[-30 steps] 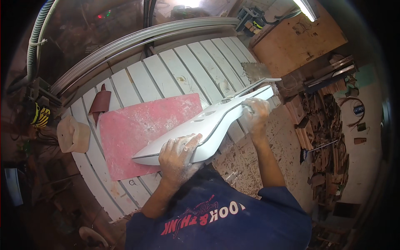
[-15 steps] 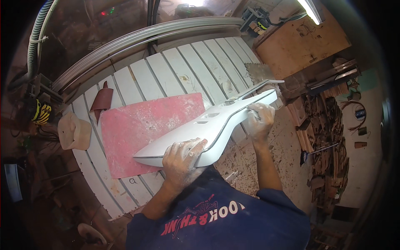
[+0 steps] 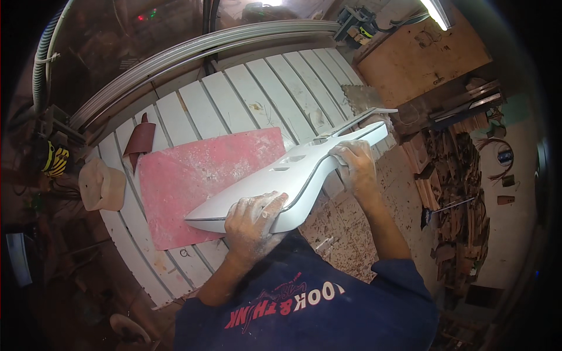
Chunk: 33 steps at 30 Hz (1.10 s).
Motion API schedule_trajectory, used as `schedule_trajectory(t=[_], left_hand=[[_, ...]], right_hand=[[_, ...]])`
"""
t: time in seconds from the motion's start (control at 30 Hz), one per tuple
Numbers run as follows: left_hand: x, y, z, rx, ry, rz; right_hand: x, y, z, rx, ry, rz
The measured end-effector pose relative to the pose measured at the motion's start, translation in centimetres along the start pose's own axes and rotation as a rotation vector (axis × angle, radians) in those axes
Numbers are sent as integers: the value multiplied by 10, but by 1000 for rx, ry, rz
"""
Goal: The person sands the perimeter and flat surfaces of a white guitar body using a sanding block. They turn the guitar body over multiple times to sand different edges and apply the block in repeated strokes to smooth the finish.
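A white electric guitar body (image 3: 257,190) with a dark line along its edge and cutouts in its face lies tilted across a dusty pink mat (image 3: 199,181). My left hand (image 3: 254,225) is wrapped over its near edge, fingers on the top face and thumb spread toward the right. Farther right, my right hand (image 3: 355,167) curls over the inward curve of the side, below the pointed horn. White dust coats both hands. Whether anything thin sits under the right fingers is hidden.
The mat lies on a white slatted table (image 3: 231,99). A rolled brown abrasive sheet (image 3: 140,140) and a beige cap (image 3: 102,184) are at the left. A toothed metal plate (image 3: 366,100) sits at the far right corner. Wood scraps (image 3: 459,193) are piled beyond it.
My right hand has slid left and slightly toward me along the guitar body's edge, away from the horn tip. The left hand keeps its hold. The whole view has shifted slightly.
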<state>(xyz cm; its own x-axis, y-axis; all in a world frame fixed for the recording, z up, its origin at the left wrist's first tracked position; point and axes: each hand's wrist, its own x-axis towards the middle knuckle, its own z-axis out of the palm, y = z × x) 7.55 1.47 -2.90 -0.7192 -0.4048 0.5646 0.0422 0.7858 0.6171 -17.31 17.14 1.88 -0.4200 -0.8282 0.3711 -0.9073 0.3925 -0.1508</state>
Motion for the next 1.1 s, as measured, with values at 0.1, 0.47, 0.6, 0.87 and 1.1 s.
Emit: schedule_trajectory(t=[0.1,0.47,0.6,0.87,1.1], left_hand=[[-2,4,-3,-16,6,-14],[0,2,-2,-8,8,-4],[-1,2,0,9,-6,-8],[3,2,-2,-10,-6,-15],[3,2,0,-10,9,-11]], right_hand=[[3,22,-2,-74,34,70],[-12,-3,10,-23,55,138],[-12,0,16,-11,94,158],[-10,-11,13,10,87,142],[-13,-12,20,-5,71,150]])
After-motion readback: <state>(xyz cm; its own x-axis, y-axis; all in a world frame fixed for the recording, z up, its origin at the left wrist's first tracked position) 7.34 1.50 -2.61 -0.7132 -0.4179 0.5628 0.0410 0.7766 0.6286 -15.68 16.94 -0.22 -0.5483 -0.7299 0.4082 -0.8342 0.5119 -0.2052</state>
